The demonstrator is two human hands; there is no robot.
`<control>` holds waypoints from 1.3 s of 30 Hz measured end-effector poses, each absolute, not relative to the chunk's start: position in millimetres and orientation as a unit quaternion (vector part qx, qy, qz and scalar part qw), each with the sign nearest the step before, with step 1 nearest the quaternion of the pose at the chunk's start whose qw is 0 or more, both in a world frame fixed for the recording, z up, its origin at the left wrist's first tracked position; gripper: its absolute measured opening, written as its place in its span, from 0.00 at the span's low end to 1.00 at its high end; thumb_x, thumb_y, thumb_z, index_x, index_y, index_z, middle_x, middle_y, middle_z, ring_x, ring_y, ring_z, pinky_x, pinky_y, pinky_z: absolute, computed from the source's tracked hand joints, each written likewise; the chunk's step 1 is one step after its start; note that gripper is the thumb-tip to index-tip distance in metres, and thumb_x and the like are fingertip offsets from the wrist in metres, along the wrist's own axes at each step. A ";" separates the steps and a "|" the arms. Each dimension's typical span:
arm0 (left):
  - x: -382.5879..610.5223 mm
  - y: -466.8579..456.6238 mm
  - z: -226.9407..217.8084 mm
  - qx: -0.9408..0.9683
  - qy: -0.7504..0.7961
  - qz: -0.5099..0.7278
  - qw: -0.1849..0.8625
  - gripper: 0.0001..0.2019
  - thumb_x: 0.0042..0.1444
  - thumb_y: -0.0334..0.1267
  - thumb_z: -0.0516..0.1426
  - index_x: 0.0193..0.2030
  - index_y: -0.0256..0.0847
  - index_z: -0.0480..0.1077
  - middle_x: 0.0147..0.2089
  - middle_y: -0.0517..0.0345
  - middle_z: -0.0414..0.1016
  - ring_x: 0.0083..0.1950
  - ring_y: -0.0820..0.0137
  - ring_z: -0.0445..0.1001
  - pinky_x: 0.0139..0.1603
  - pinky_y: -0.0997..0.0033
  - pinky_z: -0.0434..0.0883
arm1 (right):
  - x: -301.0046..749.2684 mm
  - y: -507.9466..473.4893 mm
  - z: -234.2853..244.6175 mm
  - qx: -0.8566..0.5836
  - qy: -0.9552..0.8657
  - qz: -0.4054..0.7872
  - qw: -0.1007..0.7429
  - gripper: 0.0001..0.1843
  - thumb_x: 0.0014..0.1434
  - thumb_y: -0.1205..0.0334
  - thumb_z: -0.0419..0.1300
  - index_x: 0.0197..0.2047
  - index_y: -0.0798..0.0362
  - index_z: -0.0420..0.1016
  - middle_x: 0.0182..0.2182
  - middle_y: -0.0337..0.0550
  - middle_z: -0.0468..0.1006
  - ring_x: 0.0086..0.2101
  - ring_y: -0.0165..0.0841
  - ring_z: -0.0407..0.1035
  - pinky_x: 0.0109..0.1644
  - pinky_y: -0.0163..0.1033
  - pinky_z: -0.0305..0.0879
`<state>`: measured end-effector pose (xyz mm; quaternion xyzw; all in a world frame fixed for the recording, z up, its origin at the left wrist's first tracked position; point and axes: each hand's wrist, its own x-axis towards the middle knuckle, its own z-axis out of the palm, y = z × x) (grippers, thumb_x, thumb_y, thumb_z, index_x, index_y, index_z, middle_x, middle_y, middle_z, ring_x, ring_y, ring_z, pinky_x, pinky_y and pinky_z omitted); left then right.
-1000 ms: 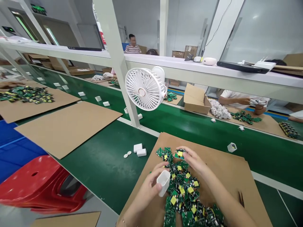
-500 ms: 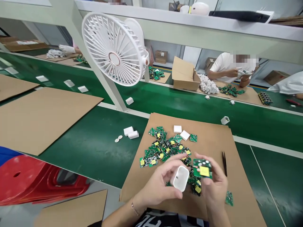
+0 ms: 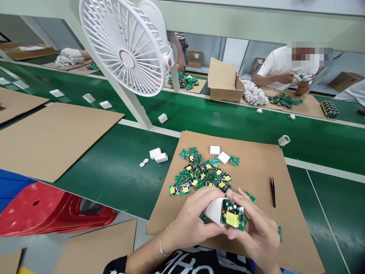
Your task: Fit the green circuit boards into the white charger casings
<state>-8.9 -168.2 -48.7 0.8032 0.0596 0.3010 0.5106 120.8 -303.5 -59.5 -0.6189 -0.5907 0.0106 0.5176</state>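
Left hand [image 3: 194, 215]: clamped round a white, round-cornered plastic shell [image 3: 213, 211], tipped on its side, mouth towards the other palm.
Right hand [image 3: 256, 228]: gripping a green circuit board with a yellow block [image 3: 234, 219] by its edges; the two hands are close together, and whether their fingertips meet is hard to tell.
Board in shell: at the mouth, most of it exposed, so this unit looks only begun; how deep its far edge sits is hidden.
Loose boards: a jumbled heap of green circuit boards [image 3: 199, 175], knobbly with components and yellow squares, lies outside any shell, so much appears left.
Cardboard sheet [image 3: 256, 198]: matt brown and flat, under the heap; on its right, slim black pointed tweezers [image 3: 273, 192] lie unused.
White blocks: two smooth white plastic blocks [image 3: 215, 150] beyond the heap, beside a single flat board [image 3: 234, 160].
Table [image 3: 137, 182]: dull green, bearing two white plastic shells [image 3: 155, 153] and two thin white discs [image 3: 144, 163].
Green belt [image 3: 228, 127]: slightly glossy; one white shell [image 3: 283, 140] there shows something dark inside, so seems filled.
Far side: a co-worker in a white top [image 3: 299, 72] sits behind a lumpy pile of white parts [image 3: 254, 92].
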 end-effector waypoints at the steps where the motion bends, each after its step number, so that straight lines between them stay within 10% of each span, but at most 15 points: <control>1: -8.2 -168.2 -48.6 0.806 0.052 0.310 0.502 0.20 0.57 0.49 0.61 0.53 0.42 0.67 0.48 0.49 0.76 0.48 0.63 0.75 0.48 0.63 0.73 | 120.4 -304.0 -59.5 -0.620 -0.593 0.008 0.514 0.32 0.60 0.53 0.64 0.64 0.50 0.64 0.53 0.45 0.77 0.52 0.37 0.74 0.63 0.48 0.66; 23: -4.0 -158.5 -56.1 0.826 -0.032 0.345 0.446 0.23 0.59 0.45 0.59 0.59 0.38 0.64 0.49 0.46 0.76 0.50 0.63 0.75 0.50 0.62 0.73 | 126.6 -300.1 -62.2 -0.606 -0.637 0.028 0.475 0.36 0.62 0.48 0.58 0.69 0.48 0.56 0.64 0.46 0.65 0.61 0.38 0.64 0.66 0.45 0.62; 29: 5.7 -165.2 -77.7 0.821 0.012 0.420 0.387 0.26 0.56 0.48 0.62 0.58 0.44 0.63 0.50 0.49 0.77 0.51 0.62 0.71 0.51 0.58 0.69 | 108.4 -292.2 -74.3 -0.559 -0.427 0.333 0.628 0.36 0.61 0.35 0.50 0.68 0.39 0.58 0.62 0.46 0.69 0.59 0.43 0.66 0.60 0.48 0.68; 35: 3.9 -162.9 -89.4 0.807 0.032 0.369 0.460 0.34 0.57 0.65 0.49 0.62 0.44 0.59 0.60 0.44 0.68 0.59 0.56 0.65 0.58 0.51 0.65 | 104.3 -282.2 -74.9 -0.533 -0.295 0.446 0.656 0.24 0.60 0.48 0.61 0.57 0.46 0.71 0.52 0.47 0.77 0.50 0.39 0.73 0.55 0.44 0.71; 39: -2.5 -153.8 -72.1 0.853 0.048 0.211 0.474 0.21 0.68 0.46 0.43 0.66 0.45 0.56 0.62 0.45 0.66 0.63 0.58 0.64 0.61 0.53 0.63 | 106.1 -281.5 -72.4 -0.583 -0.353 0.377 0.627 0.21 0.61 0.53 0.61 0.56 0.48 0.71 0.47 0.46 0.79 0.45 0.35 0.75 0.51 0.39 0.74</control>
